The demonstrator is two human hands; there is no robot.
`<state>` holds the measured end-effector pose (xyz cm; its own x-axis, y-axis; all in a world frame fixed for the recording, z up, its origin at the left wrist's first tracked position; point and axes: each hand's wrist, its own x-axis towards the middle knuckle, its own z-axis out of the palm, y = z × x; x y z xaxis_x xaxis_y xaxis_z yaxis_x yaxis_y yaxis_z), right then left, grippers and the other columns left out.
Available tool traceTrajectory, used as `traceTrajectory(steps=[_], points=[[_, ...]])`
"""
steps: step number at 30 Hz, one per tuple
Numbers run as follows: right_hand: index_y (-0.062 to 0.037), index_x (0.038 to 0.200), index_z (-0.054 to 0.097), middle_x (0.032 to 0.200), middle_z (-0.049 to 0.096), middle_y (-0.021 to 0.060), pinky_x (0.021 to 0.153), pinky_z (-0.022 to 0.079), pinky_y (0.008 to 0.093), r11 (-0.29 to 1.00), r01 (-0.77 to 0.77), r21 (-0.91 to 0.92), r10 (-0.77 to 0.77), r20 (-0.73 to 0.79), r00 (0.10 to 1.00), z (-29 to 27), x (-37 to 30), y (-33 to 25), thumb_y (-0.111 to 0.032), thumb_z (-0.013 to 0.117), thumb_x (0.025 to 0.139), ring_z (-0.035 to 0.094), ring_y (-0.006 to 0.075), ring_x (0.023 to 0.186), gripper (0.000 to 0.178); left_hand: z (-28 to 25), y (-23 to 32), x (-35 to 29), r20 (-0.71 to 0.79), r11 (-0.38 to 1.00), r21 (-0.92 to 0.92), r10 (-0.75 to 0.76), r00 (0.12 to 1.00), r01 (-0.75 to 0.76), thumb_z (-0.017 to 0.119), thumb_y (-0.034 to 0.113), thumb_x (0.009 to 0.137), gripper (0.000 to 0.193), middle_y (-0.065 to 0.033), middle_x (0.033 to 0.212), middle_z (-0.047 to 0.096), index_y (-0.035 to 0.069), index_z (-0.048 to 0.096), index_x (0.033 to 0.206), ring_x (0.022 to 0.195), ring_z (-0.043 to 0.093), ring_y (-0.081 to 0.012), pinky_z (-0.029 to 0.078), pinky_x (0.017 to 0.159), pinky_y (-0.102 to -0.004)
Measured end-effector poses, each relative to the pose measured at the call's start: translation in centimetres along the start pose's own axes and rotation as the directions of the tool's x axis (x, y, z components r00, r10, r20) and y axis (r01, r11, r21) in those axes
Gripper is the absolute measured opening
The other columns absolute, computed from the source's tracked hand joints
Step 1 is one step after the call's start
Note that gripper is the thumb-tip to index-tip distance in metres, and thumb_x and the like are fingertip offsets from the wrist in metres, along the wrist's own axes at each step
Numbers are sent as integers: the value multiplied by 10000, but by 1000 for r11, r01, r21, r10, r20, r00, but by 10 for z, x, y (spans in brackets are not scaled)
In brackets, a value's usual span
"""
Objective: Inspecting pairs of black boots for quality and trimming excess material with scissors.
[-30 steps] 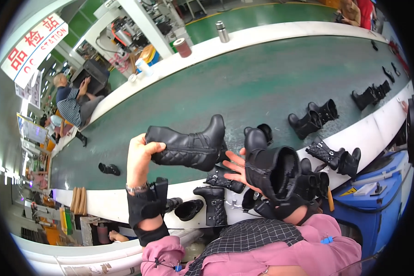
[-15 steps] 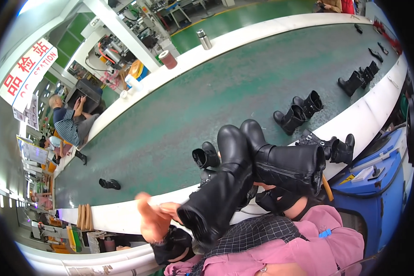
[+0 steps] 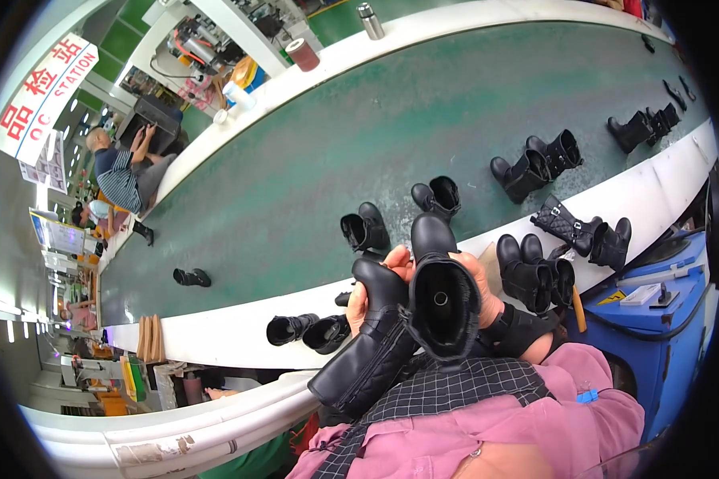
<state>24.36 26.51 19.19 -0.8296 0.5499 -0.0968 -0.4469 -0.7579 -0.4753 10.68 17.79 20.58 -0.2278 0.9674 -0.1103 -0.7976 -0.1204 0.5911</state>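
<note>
I hold a pair of black boots in front of my chest, above the white bench edge. My left hand (image 3: 358,303) is closed around the left boot (image 3: 365,351), whose shaft slants down to the lower left; its fingertips show between the two toes. The right boot (image 3: 442,307) has its open top turned up toward me, its dark inside showing and its toe pointing away. My right hand (image 3: 482,292) grips that boot from its right side, with part of the fingers hidden behind it.
Black boots (image 3: 527,273) stand on the white ledge (image 3: 248,351) to the right, others left of my hands. More boots (image 3: 365,227) ride the green belt (image 3: 295,176). A blue machine (image 3: 647,319) sits at right. Across the belt are a thermos (image 3: 370,21), a red-brown roll (image 3: 302,55) and a seated person (image 3: 120,172).
My left hand, apart from the boots and spread before, now grips the left boot. The right boot has tipped so its opening faces me. More boots on the ledge have come into sight.
</note>
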Motion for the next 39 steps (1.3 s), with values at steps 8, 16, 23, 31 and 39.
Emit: traceTrajectory(steps=[8, 16, 23, 31, 39], points=[[49, 1180, 600, 1166, 649, 154, 942, 482, 356, 939, -143, 313, 148, 6, 989, -26, 7, 27, -396, 487, 913, 630, 230, 1025, 530, -35, -11, 4, 139, 929, -355, 162, 977, -103, 527, 518, 906, 570, -144, 1157, 602, -12, 551, 1115, 1131, 555, -306, 406, 1045, -472], [8, 1151, 633, 1083, 685, 148, 863, 539, 365, 898, -233, 373, 268, -44, 962, -31, 10, 31, -358, 498, 917, 670, 236, 954, 455, -46, -15, 3, 182, 901, -425, 180, 967, -88, 544, 514, 902, 520, -114, 1025, 596, 18, 521, 1054, 962, 593, -267, 479, 939, -449], [-23, 1126, 651, 1062, 696, 120, 877, 531, 385, 928, -122, 353, 179, -131, 975, -24, 17, 35, -386, 509, 909, 680, 245, 932, 446, -64, 17, 9, -266, 929, -299, -300, 916, 218, 456, 522, 960, 580, -134, 990, 626, -24, 541, 1135, 942, 610, -265, 484, 894, -362], [-135, 1183, 629, 1110, 683, 34, 900, 486, 391, 954, 35, 298, 42, -249, 967, -20, 35, 30, -515, 456, 912, 640, 207, 1022, 498, -73, 15, 9, -117, 915, -381, -190, 975, 132, 502, 132, 967, 373, -195, 1326, 524, -35, 462, 1297, 1250, 492, -337, 400, 1065, -511], [-106, 1145, 612, 1085, 663, 61, 897, 503, 431, 985, 158, 68, -129, -314, 940, -19, 34, 10, -450, 530, 916, 623, 208, 992, 422, -73, 15, 6, -169, 916, -401, -65, 983, -8, 547, 167, 955, 433, -179, 1335, 525, -11, 436, 1335, 1257, 491, -341, 369, 1077, -562]])
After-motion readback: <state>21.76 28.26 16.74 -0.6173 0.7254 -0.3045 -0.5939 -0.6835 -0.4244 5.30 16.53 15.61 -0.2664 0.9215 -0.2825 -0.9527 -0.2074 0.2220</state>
